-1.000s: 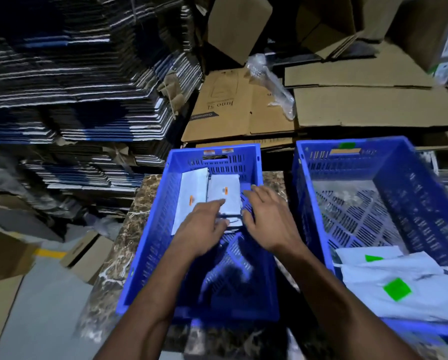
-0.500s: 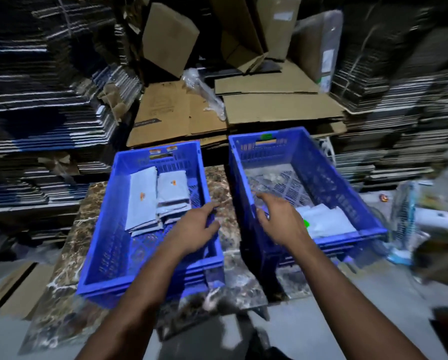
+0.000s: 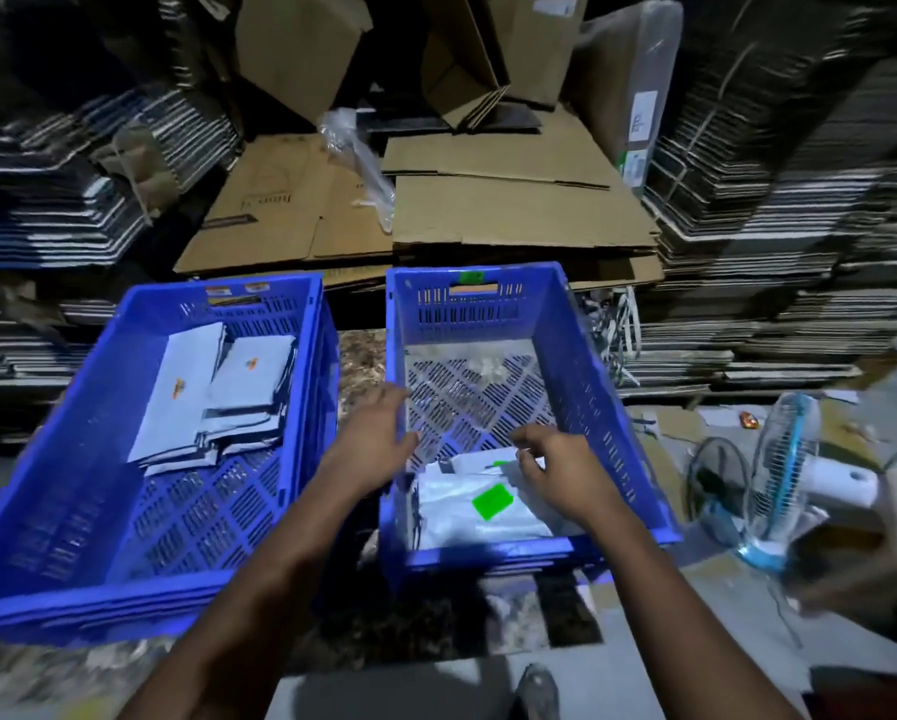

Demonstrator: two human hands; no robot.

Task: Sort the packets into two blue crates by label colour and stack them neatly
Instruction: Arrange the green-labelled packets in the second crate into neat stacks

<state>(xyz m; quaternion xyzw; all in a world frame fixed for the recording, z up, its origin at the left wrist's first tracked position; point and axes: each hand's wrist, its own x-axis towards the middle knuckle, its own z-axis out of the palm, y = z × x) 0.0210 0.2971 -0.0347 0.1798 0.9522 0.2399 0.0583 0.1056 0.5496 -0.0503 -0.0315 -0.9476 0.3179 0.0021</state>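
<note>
Reaching into the right crate [image 3: 617, 407], the right hand [image 3: 560, 472] curls loosely at the far edge of the green-label packets [image 3: 480, 506], which lie crosswise at the near end; the left hand [image 3: 378, 439], open and empty, rests on the rim, slightly farther

Slotted blue plastic crates [image 3: 581, 366], glossy white plastic packets [image 3: 467, 511], matt brown cardboard [image 3: 514, 210]

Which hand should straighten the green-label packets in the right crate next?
Right hand: it is already over the green-label packets inside the right crate. The left hand is at that crate's left wall.
</note>
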